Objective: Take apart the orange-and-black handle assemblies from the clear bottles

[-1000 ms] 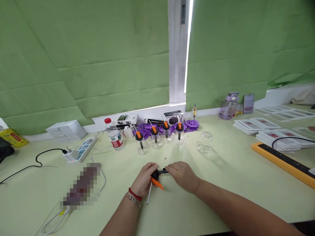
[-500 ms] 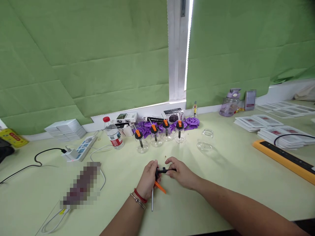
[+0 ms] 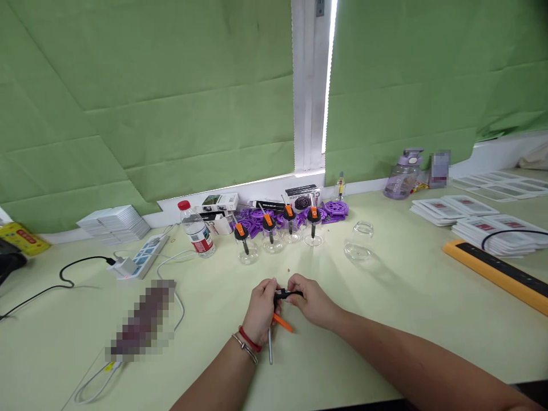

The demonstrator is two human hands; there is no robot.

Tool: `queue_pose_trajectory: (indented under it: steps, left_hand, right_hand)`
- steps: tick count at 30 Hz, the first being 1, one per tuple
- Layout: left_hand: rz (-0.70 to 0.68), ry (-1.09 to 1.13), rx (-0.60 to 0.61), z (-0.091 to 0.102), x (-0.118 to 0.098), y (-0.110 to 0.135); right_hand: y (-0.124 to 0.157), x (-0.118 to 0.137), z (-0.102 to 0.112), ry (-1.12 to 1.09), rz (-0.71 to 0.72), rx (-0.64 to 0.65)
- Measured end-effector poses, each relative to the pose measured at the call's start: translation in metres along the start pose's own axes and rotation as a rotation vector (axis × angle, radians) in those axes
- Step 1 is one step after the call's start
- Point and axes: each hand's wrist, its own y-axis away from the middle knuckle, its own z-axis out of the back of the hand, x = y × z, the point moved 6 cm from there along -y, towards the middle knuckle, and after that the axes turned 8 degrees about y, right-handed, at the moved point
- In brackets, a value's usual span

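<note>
In my left hand [image 3: 262, 302] a black bottle lid with an orange lever [image 3: 283, 323] lies on its side, mostly covered by the fingers. A thin metal tube [image 3: 270, 347] points down from it towards me. My right hand [image 3: 315, 301] pinches the black stem [image 3: 295, 294] on the lid's right side, thumb below and fingers above. Beyond my hands, several clear glass bottles [image 3: 248, 255] carry black lids with orange levers and metal tubes. Further right, an open glass bottle [image 3: 358, 249] has no lid on it.
Purple plastic parts [image 3: 336, 209] and small printed boxes [image 3: 218, 202] lie behind the bottles. A red-capped water bottle [image 3: 199, 234] and a white power strip [image 3: 148, 255] stand left. An orange-and-black bar [image 3: 500, 277], stacked white cards [image 3: 492, 234] and a purple drinking bottle [image 3: 400, 180] are right.
My right hand has moved slightly left along the black stem and its fingers have closed onto it. The lid in my left hand has shifted a little to the right.
</note>
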Motion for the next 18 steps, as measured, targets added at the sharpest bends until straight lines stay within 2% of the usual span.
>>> queue_pose_trajectory:
  steps: [18]
  left_hand:
    - [0.007,0.008,-0.04,0.0008,-0.001,-0.0011]
  right_hand:
    - [-0.0051,-0.0029,-0.001,0.003,-0.024,0.007]
